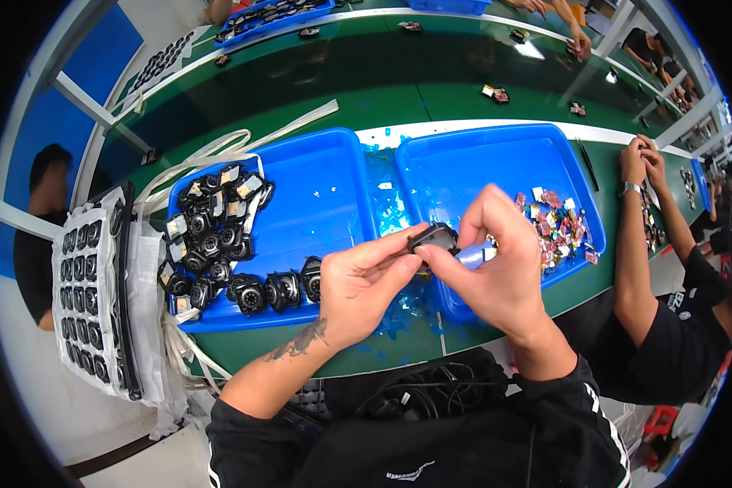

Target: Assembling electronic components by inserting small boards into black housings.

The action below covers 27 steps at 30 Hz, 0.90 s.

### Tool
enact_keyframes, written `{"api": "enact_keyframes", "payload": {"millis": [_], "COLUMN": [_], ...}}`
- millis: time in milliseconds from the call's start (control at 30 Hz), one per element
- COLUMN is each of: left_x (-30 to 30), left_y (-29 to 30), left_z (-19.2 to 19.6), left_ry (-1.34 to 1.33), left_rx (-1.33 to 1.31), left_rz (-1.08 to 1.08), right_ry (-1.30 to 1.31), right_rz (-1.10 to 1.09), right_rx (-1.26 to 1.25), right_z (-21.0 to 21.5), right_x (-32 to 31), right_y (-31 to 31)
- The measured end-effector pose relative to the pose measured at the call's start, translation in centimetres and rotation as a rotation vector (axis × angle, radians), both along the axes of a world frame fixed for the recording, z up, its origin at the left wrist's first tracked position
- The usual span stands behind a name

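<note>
Head view: both hands pinch a small black part (433,237) above the right blue tray (464,159); left hand (364,281) grips its near edge, right hand (496,260) its far side.

1. I see my left hand (364,281) and right hand (496,268) bare, no gloves or rings.
2. My left forearm carries a dark tattoo near the wrist.
3. I wear a black long-sleeved top; white stripes run down the right sleeve.
</note>
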<state>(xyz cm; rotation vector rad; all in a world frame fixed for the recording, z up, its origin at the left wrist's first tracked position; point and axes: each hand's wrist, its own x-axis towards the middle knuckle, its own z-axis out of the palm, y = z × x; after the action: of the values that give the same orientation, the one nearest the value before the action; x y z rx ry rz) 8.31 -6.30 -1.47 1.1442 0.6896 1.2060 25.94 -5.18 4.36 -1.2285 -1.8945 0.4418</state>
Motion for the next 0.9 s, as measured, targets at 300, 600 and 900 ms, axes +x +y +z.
{"api": "enact_keyframes", "payload": {"millis": [300, 600, 900], "left_x": [0.3, -1.0, -1.5], "left_y": [1.0, 1.3, 1.8], "left_z": [0.7, 2.3, 2.4], "left_ry": [-0.167, 0.618, 0.741], "left_rx": [-0.062, 0.645, 0.813], "left_rz": [0.177, 0.239, 0.253], "right_ry": [0.643, 0.655, 0.560], "right_rz": [0.110, 0.244, 0.226], "right_rx": [-0.377, -0.516, -0.472], "right_z": [-1.4, -2.2, -1.6], "right_x": [0.5, 0.7, 1.4], "right_y": [0.0, -0.8, -0.7]}}
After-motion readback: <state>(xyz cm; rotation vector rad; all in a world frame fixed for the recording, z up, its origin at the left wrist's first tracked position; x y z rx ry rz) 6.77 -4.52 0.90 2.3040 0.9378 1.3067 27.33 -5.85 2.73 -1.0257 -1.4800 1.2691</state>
